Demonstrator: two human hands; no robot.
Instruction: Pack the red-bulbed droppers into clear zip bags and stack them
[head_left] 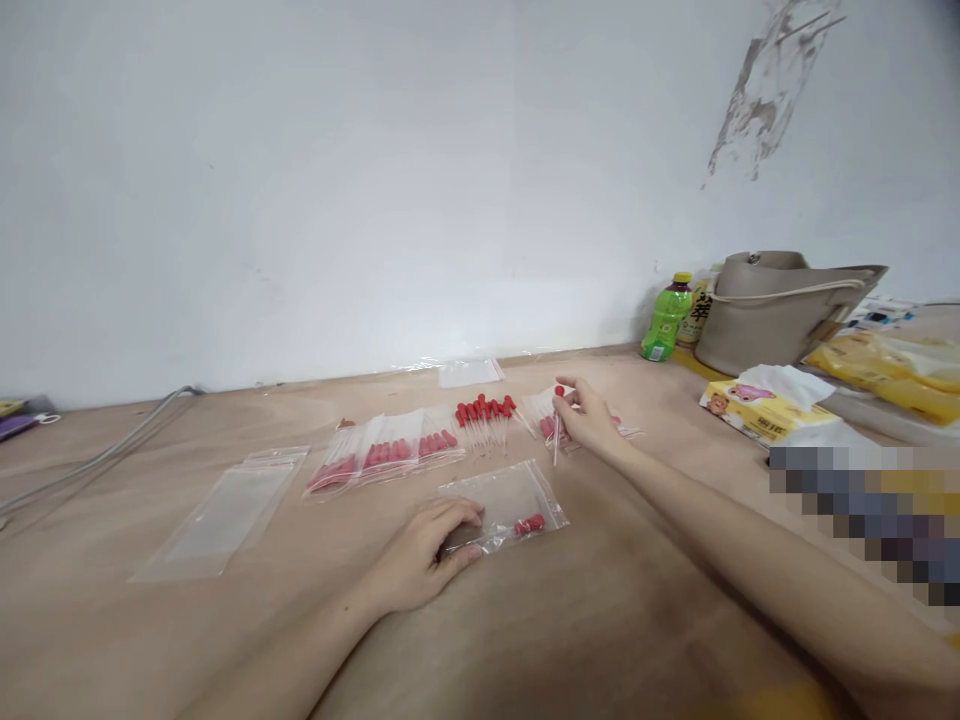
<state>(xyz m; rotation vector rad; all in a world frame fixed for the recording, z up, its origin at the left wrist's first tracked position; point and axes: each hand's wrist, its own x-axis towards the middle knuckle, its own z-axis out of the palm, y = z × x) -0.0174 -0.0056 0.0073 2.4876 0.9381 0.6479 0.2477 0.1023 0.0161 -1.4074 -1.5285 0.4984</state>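
My left hand (416,555) holds the left end of a clear zip bag (499,490), thumb at its near edge and fingers lying over it. Inside that bag, towards its right end, are red pieces (529,524). My right hand (589,415) pinches a dropper (556,440) by its red bulb, the thin clear stem hanging downward. Behind the bag lies a loose pile of red-bulbed droppers (484,410). Under and beside my right hand is another bag (546,425) with red bulbs showing through. Filled bags (386,452) overlap in a row to the left of the pile.
Flat clear bags (225,515) lie at left, and another bag (471,374) by the wall. A grey cable (142,430) runs across the far left. On the right stand a green bottle (666,320), a grey-brown handbag (772,310) and a yellow tissue pack (769,412).
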